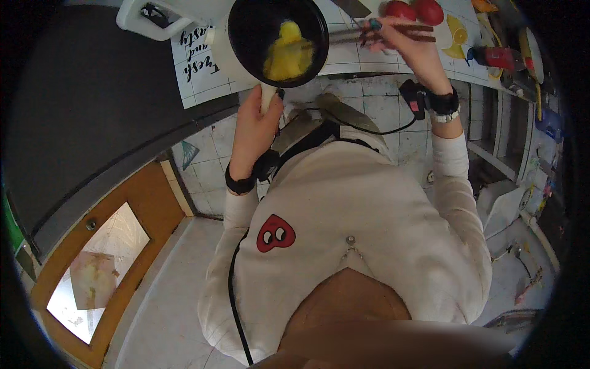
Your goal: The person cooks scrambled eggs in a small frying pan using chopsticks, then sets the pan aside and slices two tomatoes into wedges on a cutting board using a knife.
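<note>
Gripping the pale handle [268,99], the left hand [253,123] apparently steadied the black pan [251,37] at the tabletop's [350,64] near edge; the right hand [402,46] grasped chopsticks [418,29] toward their rear ends, likely keeping clear of the yellow food [284,64] inside the pan.

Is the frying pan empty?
No, it's not empty: yellow food lies in the frying pan, with dark bare surface showing around it.

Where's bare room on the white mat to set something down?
On the white mat: the lettered left part, between the dark surface and pan; and the strip right of the pan, below the right hand and brown sticks. It's crowded at upper right, around the round red items and flat grey piece, with a bottle beyond.
</note>
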The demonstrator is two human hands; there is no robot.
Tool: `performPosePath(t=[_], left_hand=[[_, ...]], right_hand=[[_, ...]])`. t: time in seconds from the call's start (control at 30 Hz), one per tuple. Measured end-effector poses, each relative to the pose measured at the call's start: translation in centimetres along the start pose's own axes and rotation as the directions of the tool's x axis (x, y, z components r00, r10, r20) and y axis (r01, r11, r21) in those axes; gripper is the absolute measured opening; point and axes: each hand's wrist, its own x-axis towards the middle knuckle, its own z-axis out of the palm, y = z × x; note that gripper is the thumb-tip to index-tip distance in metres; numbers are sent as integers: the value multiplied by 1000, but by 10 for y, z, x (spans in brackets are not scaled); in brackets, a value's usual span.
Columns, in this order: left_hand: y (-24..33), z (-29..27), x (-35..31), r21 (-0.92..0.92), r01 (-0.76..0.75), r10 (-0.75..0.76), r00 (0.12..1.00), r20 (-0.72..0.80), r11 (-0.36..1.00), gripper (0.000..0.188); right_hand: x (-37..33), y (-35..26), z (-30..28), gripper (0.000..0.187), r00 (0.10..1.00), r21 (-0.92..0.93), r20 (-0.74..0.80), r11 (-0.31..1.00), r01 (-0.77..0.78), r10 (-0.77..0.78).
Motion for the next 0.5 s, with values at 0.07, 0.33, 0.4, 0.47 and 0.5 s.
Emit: performPosePath(t=[0.07,0.33,0.4,0.47,0.5], left_hand=[[-1,1,0,-2,-17,17,1000,1,1000,17],[2,1,-1,35,-18,19,999,-46,999,20],[2,0,-1,63,-48,51,998,-39,997,21],[3,0,-1,61,-30,31,999,-12,998,20],[3,0,0,64,-17,17,1000,0,998,20]], right_hand=[[-1,4,-1,25,997,-85,-22,994,-70,68],[-10,3,2,28,993,35,105,998,-53,49],[-9,3,2,28,998,-95,-30,993,-64,62],[-8,4,2,27,983,-244,20,955,-171,181],[-6,5,2,27,997,-169,-6,983,-75,75]])
